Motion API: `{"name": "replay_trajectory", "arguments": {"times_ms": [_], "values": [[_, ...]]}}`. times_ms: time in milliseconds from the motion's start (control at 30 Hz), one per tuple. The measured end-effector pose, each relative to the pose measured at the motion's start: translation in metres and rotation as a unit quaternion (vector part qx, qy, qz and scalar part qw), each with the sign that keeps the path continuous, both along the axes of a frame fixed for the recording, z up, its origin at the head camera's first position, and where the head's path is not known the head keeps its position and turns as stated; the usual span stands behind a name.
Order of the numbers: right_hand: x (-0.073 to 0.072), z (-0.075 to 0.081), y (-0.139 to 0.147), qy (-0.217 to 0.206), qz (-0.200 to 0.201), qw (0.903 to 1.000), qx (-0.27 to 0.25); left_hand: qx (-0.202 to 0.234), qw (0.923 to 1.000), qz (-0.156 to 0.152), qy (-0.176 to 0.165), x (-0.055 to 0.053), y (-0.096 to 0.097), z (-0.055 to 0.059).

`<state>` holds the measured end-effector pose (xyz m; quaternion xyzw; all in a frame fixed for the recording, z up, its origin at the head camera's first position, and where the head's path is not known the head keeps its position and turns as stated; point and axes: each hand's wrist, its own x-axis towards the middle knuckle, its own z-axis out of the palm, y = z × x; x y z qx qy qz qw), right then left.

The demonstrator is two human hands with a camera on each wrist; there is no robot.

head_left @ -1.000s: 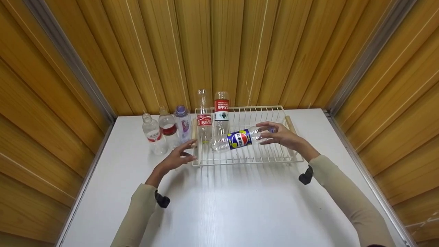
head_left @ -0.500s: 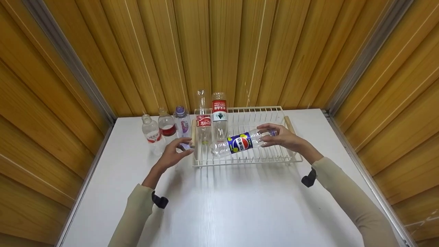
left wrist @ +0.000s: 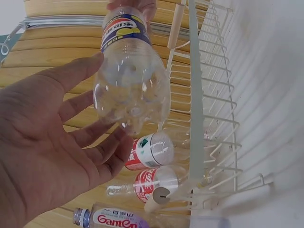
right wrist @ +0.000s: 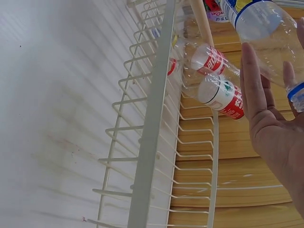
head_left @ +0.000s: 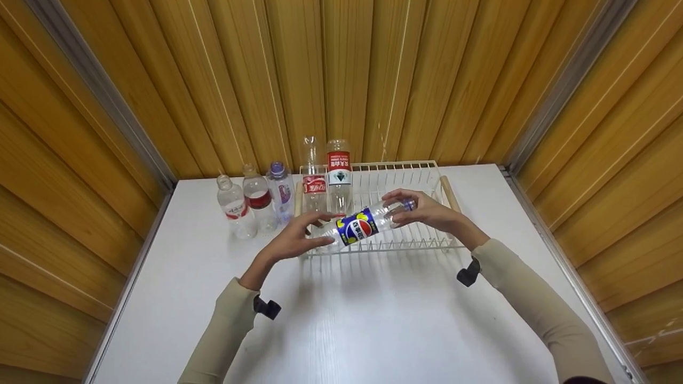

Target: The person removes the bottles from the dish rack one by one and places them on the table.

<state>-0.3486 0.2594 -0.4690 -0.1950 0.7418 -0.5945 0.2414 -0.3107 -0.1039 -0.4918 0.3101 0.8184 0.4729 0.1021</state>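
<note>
A clear plastic soda bottle [head_left: 357, 228] with a blue, yellow and red label is held tilted over the white wire rack [head_left: 405, 248], base toward the left and blue-ringed neck toward the right. Around its neck end, my right hand [head_left: 427, 213] grips with thumb and fingers. At the base end is my left hand [head_left: 291, 237], its thumb [left wrist: 78, 71] by the label's lower edge and its fingers on the opposite side. A red-labelled bottle [head_left: 315, 185] and a bottle with a red and white label [head_left: 339, 170] stand upside down in the rack's left part.
Left of the rack, several upright bottles stand on the white table [head_left: 373, 320]: one with a white-red label [head_left: 236, 209], one with a dark red band [head_left: 259, 200] and a purple-necked one [head_left: 283, 192]. The rack has wooden handles [head_left: 449, 193]. Wood-slat walls surround the table.
My left hand has come right, from beside the rack's left end to the bottle's base. The bottle, in my right hand, has shifted left and tilted more, neck end higher in view.
</note>
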Motion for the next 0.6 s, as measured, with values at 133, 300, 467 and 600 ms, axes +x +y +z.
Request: {"name": "replay_trajectory", "arguments": {"times_ms": [133, 300, 467, 600], "values": [[0.0028, 0.0047, -0.0040, 0.005, -0.001, 1.0000, 0.000, -0.009, 0.9989, -0.045, -0.008, -0.0037, 0.0098, 0.0025], [0.0079, 0.0096, -0.0082, 0.005, 0.004, 0.9998, -0.019, -0.027, 0.9958, -0.080, -0.034, -0.0035, 0.0094, 0.0058], [0.0092, 0.0084, -0.0102, 0.008, 0.013, 0.9999, -0.005, -0.061, 0.9934, -0.085, -0.046, -0.0021, 0.0066, 0.0076], [0.0088, 0.0060, -0.0077, 0.013, 0.023, 0.9995, 0.014, -0.071, 0.9916, -0.092, -0.056, -0.0019, 0.0036, 0.0076]]}}
